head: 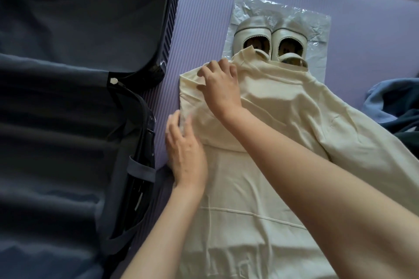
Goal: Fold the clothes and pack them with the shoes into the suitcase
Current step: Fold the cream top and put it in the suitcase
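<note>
Cream shirt [272, 120], left hand [186, 149], right hand [221, 86] flat on its fold, both grips wide

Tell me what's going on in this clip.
A person is folding a cream top on a purple mat. The right hand presses the folded-in part near the shoulder; the left hand rests on the top's left edge. The shoes sit on a plastic bag, partly covered by the top. The suitcase lies open on the left; a blue garment lies at right.
</note>
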The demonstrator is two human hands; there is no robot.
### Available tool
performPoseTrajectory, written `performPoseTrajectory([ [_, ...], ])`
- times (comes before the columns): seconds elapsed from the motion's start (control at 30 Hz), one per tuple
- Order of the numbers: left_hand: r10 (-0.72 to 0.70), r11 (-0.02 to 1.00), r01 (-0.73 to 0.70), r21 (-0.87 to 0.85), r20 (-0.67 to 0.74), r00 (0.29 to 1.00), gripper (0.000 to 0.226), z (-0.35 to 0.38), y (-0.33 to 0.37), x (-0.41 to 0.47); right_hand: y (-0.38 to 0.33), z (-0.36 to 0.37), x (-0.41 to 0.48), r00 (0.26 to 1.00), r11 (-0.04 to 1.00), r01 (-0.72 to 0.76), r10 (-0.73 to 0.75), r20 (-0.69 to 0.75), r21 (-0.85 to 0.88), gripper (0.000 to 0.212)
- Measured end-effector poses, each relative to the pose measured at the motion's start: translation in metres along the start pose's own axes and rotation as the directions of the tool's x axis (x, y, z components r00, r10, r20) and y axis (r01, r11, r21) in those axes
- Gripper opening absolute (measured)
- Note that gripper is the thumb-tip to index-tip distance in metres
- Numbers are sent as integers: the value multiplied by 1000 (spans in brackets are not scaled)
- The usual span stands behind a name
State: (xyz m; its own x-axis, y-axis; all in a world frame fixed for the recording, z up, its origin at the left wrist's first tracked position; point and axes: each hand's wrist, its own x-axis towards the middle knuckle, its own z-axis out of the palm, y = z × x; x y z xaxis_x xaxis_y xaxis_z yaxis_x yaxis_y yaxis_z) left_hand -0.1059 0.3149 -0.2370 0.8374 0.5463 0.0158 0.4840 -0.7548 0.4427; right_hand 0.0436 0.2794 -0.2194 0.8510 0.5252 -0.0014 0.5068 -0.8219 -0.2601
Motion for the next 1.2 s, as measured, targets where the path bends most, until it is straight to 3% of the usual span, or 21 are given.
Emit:
performPoseTrajectory([
  [0.07, 170, 984, -174, 24, 123, 978, 61, 3, 0, 0, 7, -12, -29, 991, 997, -23, 33, -132, 74, 33],
  [0.17, 253, 962, -271, 22, 293, 922, 60, 10, -4, 2, 34, -32, -91, 931, 965, -195, 238, -277, 177, 39],
  [0.27, 270, 947, -313, 69, 356, 895, 66, 17, -11, 6, 73, -36, -142, 839, 854, -467, 510, -188, 230, 43],
  [0.33, 242, 945, -307, 108, 399, 885, 71, 19, -11, 8, 91, -28, -155, 784, 772, -584, 617, -74, 251, 38],
  [0.43, 193, 938, -292, 186, 419, 887, 77, 17, -5, 7, 101, -17, -155, 775, 753, -599, 630, -37, 270, 20],
  [0.6, 162, 940, -265, 214, 402, 901, 78, 8, 7, 3, 96, -31, -144, 680, 708, -524, 682, -267, 474, 8],
  [0.67, 195, 924, -304, 230, 398, 896, 77, 9, 10, 1, 99, -37, -139, 659, 700, -511, 692, -295, 499, 9],
  [0.8, 123, 937, -263, 230, 489, 864, 77, 13, 13, 2, 111, -34, -132, 692, 684, -611, 706, -152, 398, 15],
  [0.87, 119, 950, -236, 204, 462, 879, 77, 9, 19, 1, 112, -35, -136, 687, 671, -628, 716, -125, 393, 19],
  [0.97, 191, 954, -263, 143, 387, 902, 73, -2, 36, -4, 113, -53, -155, 733, 729, -569, 659, -168, 381, 21],
  [1.07, 267, 962, -270, -37, 329, 906, 66, -12, 62, -15, 123, -85, -192, 802, 845, -490, 534, -268, 214, 22],
  [1.2, 356, 924, -281, -260, 310, 882, 54, -15, 103, -41, 153, -133, -253, 788, 846, -533, 499, -360, 5, 28],
])
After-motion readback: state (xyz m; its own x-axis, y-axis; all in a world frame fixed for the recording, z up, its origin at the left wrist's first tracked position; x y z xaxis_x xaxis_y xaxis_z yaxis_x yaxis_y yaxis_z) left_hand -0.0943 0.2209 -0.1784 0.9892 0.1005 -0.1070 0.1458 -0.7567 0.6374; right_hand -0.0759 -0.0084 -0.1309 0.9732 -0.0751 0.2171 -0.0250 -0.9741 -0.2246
